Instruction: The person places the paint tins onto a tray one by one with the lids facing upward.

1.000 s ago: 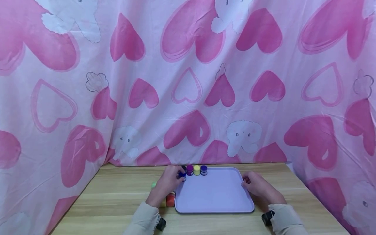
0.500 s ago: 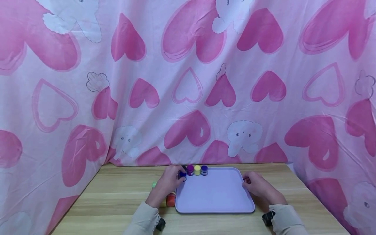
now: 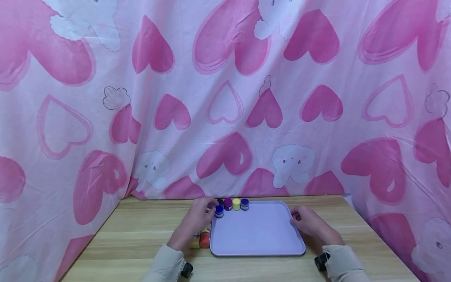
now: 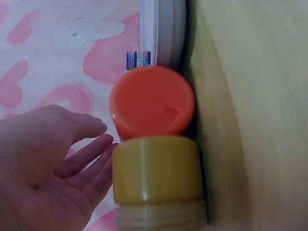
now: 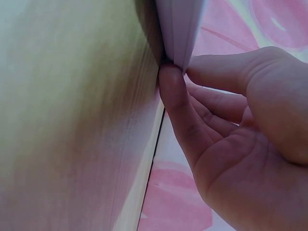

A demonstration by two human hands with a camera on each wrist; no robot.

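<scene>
— Where is your left hand?

— My left hand is over the wooden table at the far left corner of the flat lilac plastic tray. The fingers are loosely spread and hold nothing; the left wrist view shows them relaxed beside the jars. The small jar with the blue lid stands in that corner, just beside my fingertips, apart from them.

— And the other jars?

— Behind it, a row along the far rim: a dark-lidded jar, a magenta-lidded jar, a yellow-lidded jar and a navy-lidded jar. Off the tray, against its left edge, stand an orange-lidded jar and a mustard-lidded jar, touching each other.

— Your right hand?

— My right hand pinches the tray's right rim between thumb and curled forefinger.
</scene>
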